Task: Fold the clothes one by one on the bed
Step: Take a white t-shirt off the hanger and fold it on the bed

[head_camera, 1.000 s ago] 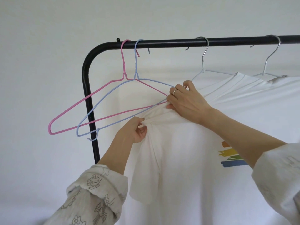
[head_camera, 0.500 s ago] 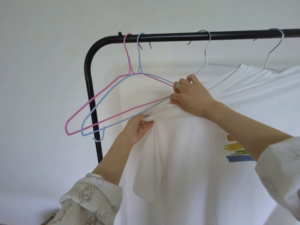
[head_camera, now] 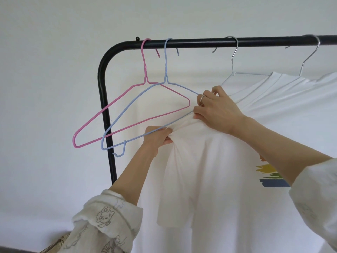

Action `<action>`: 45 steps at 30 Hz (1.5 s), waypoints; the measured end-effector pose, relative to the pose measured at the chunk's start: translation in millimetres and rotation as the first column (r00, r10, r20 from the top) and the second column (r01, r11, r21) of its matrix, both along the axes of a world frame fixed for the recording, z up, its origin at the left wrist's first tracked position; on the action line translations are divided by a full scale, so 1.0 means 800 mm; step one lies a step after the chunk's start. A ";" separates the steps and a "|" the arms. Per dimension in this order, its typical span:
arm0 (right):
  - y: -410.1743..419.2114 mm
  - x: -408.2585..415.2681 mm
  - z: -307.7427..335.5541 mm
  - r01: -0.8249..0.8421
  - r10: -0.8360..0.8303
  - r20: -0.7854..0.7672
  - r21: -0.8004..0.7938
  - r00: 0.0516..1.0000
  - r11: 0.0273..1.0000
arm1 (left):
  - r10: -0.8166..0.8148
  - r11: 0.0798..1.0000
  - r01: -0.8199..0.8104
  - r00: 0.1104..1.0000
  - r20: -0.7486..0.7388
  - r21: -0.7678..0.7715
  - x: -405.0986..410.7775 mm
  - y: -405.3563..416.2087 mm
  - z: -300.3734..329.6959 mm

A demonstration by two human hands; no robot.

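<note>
A white T-shirt (head_camera: 228, 179) with a striped colour print hangs on a white wire hanger (head_camera: 235, 70) from a black clothes rail (head_camera: 200, 42). My left hand (head_camera: 157, 136) pinches the bunched fabric at the shirt's left shoulder, just above the sleeve. My right hand (head_camera: 216, 108), with a ring on one finger, grips the shoulder seam and the hanger's end a little higher. Both hands are at the shirt's left shoulder. The bed is out of view.
An empty pink hanger (head_camera: 127, 114) and an empty blue hanger (head_camera: 145, 117) hang at the rail's left end, the blue one touching my hands. Another metal hook (head_camera: 310, 52) holds a further white garment (head_camera: 326, 79) at the right. A woven basket edge (head_camera: 54, 244) shows bottom left.
The two empty hangers have swung and spread apart along the rail. My left hand has risen slightly toward the right hand, bunching the shoulder fabric tighter.
</note>
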State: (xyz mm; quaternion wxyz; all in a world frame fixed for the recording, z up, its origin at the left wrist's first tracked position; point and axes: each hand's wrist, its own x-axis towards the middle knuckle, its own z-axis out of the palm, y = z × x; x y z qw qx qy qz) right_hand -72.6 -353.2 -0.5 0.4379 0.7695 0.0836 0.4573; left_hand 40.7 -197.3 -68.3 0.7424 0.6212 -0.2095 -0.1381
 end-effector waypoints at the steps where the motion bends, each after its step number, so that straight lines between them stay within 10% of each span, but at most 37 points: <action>1: 0.000 -0.001 0.000 0.009 -0.009 0.001 -0.013 1.000 1.000 | -0.021 1.000 0.021 0.999 -0.028 0.003 0.000 0.000 0.000; 12: -0.004 -0.011 -0.001 -0.012 0.013 0.013 -0.091 1.000 0.996 | -0.223 0.974 0.187 0.880 -0.420 -0.126 0.002 -0.004 -0.010; 35: 0.003 -0.010 0.008 0.004 -0.012 -0.117 -0.063 0.993 0.998 | -0.207 0.978 0.209 0.958 -0.199 -0.013 0.002 -0.043 0.010; 45: -0.006 -0.019 0.011 0.134 -0.146 -0.174 -0.080 0.974 0.988 | -0.249 0.967 0.201 0.877 -0.411 -0.157 0.003 -0.038 -0.028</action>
